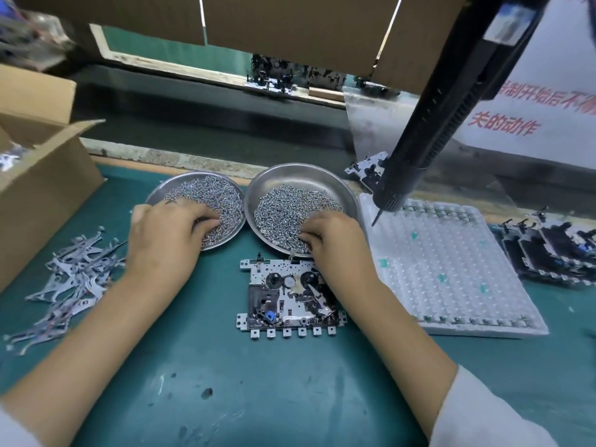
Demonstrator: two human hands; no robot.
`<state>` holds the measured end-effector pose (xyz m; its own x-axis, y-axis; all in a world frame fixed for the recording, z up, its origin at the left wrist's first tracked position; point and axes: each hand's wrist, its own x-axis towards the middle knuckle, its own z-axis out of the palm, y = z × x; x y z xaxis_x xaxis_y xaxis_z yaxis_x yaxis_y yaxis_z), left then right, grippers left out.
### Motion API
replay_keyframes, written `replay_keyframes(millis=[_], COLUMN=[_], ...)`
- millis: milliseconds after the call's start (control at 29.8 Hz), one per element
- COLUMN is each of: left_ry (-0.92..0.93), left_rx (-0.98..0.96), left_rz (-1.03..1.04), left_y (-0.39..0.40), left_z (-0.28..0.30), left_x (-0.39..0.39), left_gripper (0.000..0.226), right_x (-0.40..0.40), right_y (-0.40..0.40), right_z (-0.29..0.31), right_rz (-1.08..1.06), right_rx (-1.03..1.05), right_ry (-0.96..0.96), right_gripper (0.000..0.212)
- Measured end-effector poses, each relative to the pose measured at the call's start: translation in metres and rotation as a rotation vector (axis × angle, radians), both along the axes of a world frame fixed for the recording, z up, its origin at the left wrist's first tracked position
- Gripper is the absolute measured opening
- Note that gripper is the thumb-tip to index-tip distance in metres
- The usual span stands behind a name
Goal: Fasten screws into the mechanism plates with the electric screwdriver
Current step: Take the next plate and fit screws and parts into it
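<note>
- Green desk [258, 398], cardboard box [42, 188] at left.
- Left hand [164, 240] digs in the left dish [154, 195]; fingers curled among screws, grip unclear.
- Right hand [335, 243] likewise in the right dish [254, 195].
- Mechanism plate [283, 304] lies between the wrists, apparently unscrewed.
- Electric screwdriver [429, 124] hangs unused at right.

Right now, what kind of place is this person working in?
Most likely a factory assembly bench. Two metal dishes hold heaps of tiny screws, an electric screwdriver hangs overhead, and a mechanism plate lies on the green mat between the hands.
</note>
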<state>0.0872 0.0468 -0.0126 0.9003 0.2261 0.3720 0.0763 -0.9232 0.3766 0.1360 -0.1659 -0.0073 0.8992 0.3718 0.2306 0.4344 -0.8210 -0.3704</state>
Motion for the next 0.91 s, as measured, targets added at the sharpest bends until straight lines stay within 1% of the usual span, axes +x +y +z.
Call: replay_keyframes(millis=[67, 168, 268, 369, 470, 503, 570, 637, 671, 805, 872, 906], left_ry=[-0.025, -0.042, -0.06, -0.078, -0.12, -0.145, -0.194, -0.214, -0.21, -0.175, -0.162, -0.154], left_rx=[-0.016, -0.052, -0.062, -0.079, -0.12, -0.166, -0.328, -0.488, -0.563, -0.843, -0.946, -0.986], left_rz=[-0.007, -0.017, -0.035, -0.041, -0.054, -0.075, -0.119, -0.135, -0.136, -0.18, -0.227, -0.252], left_y=[-0.001, 0.0, 0.001, -0.002, -0.006, -0.008, -0.019, -0.031, -0.036, -0.052, -0.061, -0.065], left_z=[-0.002, -0.004, -0.005, -0.004, 0.0, 0.002, 0.006, 0.008, 0.007, 0.004, 0.005, 0.005], left_x=[-0.002, -0.004, -0.006, -0.009, -0.011, -0.012, -0.017, -0.023, -0.025, -0.036, -0.04, -0.042], left_gripper=[0.009, 0.01, 0.011, 0.012, 0.011, 0.01, 0.01, 0.01, 0.011, 0.015, 0.012, 0.011], right_x=[-0.002, -0.004, -0.006, -0.009, -0.009, -0.009, -0.012, -0.016, -0.019, -0.037, -0.048, -0.053], right_y=[-0.001, 0.0, 0.002, 0.001, -0.001, -0.002, -0.003, -0.004, -0.006, -0.013, -0.016, -0.016], right_z=[0.0, 0.001, 0.001, 0.0, 0.0, 0.0, 0.003, 0.006, 0.008, 0.015, 0.015, 0.014], right_rz=[-0.009, -0.048, -0.098, -0.104, -0.108, -0.112, -0.125, -0.103, -0.085, -0.029, -0.011, -0.008], right_rx=[0.08, 0.225, 0.268, 0.364, 0.372, 0.369, 0.422, 0.555, 0.627, 0.971, 1.063, 1.114], right_ry=[-0.013, 0.033, 0.046, 0.041, 0.068, 0.067, 0.036, 0.032, 0.054, 0.326, 0.425, 0.48], right_gripper=[0.015, 0.012, 0.013, 0.013, 0.015, 0.015, 0.011, 0.002, 0.005, 0.021, 0.022, 0.018])
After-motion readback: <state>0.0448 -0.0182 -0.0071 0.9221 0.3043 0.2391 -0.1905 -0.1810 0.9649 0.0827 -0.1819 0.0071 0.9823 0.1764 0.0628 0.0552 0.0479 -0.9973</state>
